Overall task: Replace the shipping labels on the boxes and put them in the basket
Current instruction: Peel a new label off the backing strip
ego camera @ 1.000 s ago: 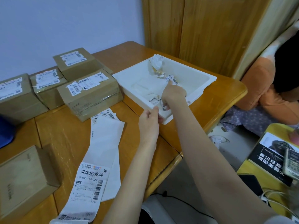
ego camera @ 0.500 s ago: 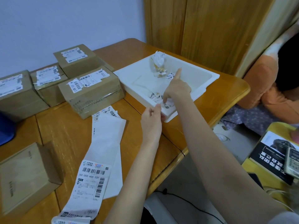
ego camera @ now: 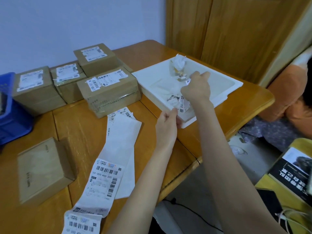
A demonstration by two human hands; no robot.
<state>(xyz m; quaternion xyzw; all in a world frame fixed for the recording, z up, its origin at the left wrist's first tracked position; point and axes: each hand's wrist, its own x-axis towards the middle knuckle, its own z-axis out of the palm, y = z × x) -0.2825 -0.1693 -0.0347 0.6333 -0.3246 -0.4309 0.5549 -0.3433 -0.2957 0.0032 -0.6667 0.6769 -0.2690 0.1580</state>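
My left hand [ego camera: 167,122] grips the near corner of a white foam tray [ego camera: 221,81] on the wooden table. Above the tray's middle my right hand [ego camera: 197,90] pinches a small torn label scrap [ego camera: 187,81] in its fingertips. More torn label scraps [ego camera: 177,101] lie in the tray under that hand, and a crumpled wad of paper [ego camera: 179,62] sits at its far side. Several labelled cardboard boxes [ego camera: 108,88] stand at the back left. An unlabelled box [ego camera: 43,169] lies near left. A strip of new labels [ego camera: 104,179] runs down the table. The blue basket [ego camera: 11,119] is at the left edge.
The table edge [ego camera: 194,164] runs diagonally on my right. Beyond it a person in orange [ego camera: 287,92] sits low, and a book [ego camera: 292,178] lies on a yellow surface. A wooden cabinet [ego camera: 236,31] stands behind the tray.
My right hand has moved from the tray's near corner toward its middle and closed its fingers on a scrap. My left hand stays on the tray corner.
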